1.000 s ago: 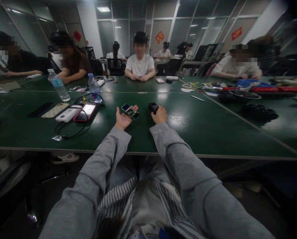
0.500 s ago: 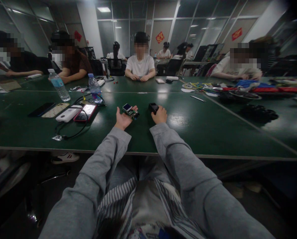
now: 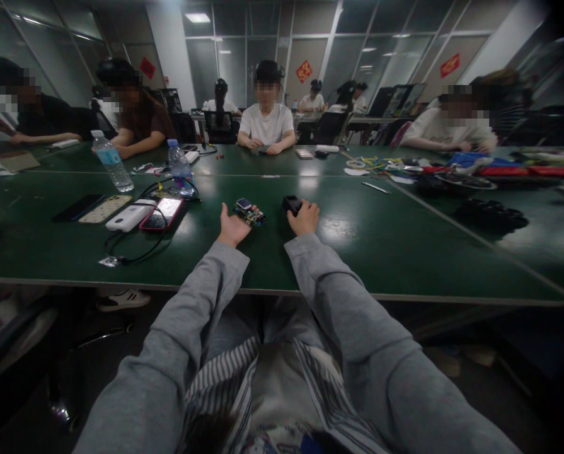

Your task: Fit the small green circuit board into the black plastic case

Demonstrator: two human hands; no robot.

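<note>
My left hand is palm up above the green table, thumb stretched out to the side. A green circuit board with a small screen on it lies across its fingers. To the right, my right hand is curled around a small black box-shaped case. The case appears to touch the tabletop; its near right side is hidden by my fingers. Board and case are apart, with a short gap between them.
Left of my hands lie a red-edged phone, a white power bank and a looping black cable. Two water bottles stand behind. A pen and a dark bundle lie right. People sit across the green table.
The circuit board has tipped in my left hand, and its screen has shifted slightly right and looks flatter. My right hand and the black case have hardly moved.
</note>
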